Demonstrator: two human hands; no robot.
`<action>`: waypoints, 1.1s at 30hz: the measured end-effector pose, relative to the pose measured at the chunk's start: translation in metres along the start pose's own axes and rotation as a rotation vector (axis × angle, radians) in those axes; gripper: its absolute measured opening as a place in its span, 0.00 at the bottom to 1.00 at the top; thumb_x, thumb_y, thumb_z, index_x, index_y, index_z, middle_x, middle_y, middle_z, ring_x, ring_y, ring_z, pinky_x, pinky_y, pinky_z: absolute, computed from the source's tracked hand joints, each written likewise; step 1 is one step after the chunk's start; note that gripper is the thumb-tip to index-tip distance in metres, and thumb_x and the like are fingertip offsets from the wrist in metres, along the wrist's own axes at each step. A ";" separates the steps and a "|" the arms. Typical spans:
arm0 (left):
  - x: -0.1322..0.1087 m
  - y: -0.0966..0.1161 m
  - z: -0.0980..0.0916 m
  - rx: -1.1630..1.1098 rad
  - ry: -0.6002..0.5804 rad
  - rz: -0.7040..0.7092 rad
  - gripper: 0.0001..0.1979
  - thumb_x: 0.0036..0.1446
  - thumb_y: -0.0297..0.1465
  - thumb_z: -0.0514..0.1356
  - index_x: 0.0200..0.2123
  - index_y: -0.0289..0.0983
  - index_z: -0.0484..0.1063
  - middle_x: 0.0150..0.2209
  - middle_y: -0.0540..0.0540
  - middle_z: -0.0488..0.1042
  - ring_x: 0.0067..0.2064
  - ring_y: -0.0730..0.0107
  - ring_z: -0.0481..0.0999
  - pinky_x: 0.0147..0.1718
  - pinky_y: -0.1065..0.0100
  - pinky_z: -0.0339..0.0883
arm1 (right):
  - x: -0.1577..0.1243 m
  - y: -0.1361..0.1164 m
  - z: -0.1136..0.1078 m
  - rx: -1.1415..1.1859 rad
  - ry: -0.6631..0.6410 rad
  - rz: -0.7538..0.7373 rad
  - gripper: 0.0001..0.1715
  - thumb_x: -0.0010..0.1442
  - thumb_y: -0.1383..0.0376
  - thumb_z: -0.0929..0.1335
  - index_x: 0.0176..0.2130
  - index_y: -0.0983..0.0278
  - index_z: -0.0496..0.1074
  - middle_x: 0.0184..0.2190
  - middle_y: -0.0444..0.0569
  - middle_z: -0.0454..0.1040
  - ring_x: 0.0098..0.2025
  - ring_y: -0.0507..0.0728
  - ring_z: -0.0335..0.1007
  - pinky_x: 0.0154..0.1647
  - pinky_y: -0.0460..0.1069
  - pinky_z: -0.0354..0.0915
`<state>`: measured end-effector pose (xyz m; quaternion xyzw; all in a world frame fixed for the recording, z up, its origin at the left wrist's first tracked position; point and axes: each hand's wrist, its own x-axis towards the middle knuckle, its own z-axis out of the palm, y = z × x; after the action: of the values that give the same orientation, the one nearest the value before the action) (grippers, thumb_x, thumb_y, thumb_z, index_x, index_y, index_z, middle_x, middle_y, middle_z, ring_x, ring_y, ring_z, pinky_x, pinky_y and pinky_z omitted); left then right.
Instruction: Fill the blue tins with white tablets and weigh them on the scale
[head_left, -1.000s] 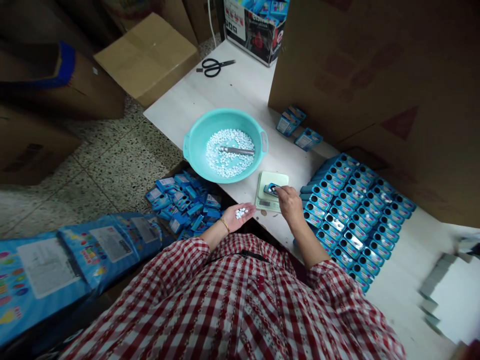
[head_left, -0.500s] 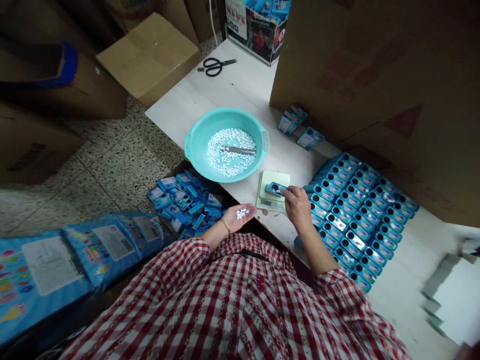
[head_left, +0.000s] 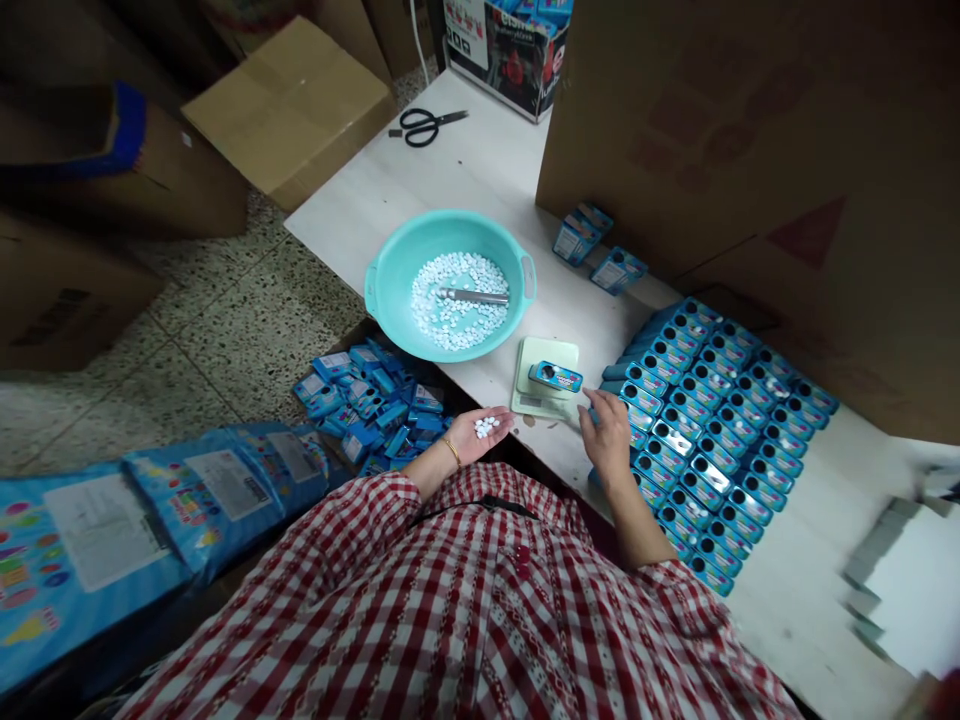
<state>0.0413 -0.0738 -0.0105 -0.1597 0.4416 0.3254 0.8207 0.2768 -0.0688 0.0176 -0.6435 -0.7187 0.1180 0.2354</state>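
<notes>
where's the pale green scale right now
In the head view, the scale sits just right of centre, between the turquoise basin and the rows of blue containers, with one container on top.

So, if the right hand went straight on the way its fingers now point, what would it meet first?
Probably the blue container on the pale scale, but the height of the right hand is unclear, so the scale's edge might come first.

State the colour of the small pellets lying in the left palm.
White. The pellets in the left hand show best in the head view.
</notes>
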 end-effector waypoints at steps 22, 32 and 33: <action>-0.006 -0.011 0.009 0.223 -0.261 -0.039 0.19 0.43 0.15 0.53 0.40 0.28 0.72 0.38 0.38 0.75 0.42 0.66 0.73 0.47 0.64 0.60 | -0.014 -0.061 0.012 0.080 -0.372 -0.334 0.19 0.58 0.69 0.59 0.49 0.63 0.64 0.42 0.53 0.69 0.43 0.59 0.63 0.43 0.55 0.65; -0.004 -0.027 0.017 0.253 -0.228 -0.073 0.18 0.45 0.14 0.53 0.40 0.28 0.72 0.36 0.39 0.75 0.38 0.70 0.73 0.47 0.64 0.60 | -0.029 -0.055 0.016 0.112 -0.423 -0.334 0.13 0.58 0.70 0.58 0.41 0.64 0.66 0.36 0.53 0.70 0.38 0.58 0.67 0.38 0.54 0.68; -0.003 -0.023 0.022 0.248 -0.237 -0.046 0.17 0.46 0.15 0.53 0.40 0.28 0.72 0.36 0.39 0.75 0.38 0.70 0.73 0.47 0.64 0.59 | -0.022 -0.052 0.015 0.123 -0.391 -0.312 0.12 0.58 0.69 0.58 0.40 0.65 0.66 0.35 0.53 0.70 0.38 0.57 0.67 0.38 0.53 0.68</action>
<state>0.0690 -0.0798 0.0041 -0.0279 0.3747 0.2661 0.8877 0.2253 -0.0961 0.0249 -0.4744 -0.8326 0.2459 0.1460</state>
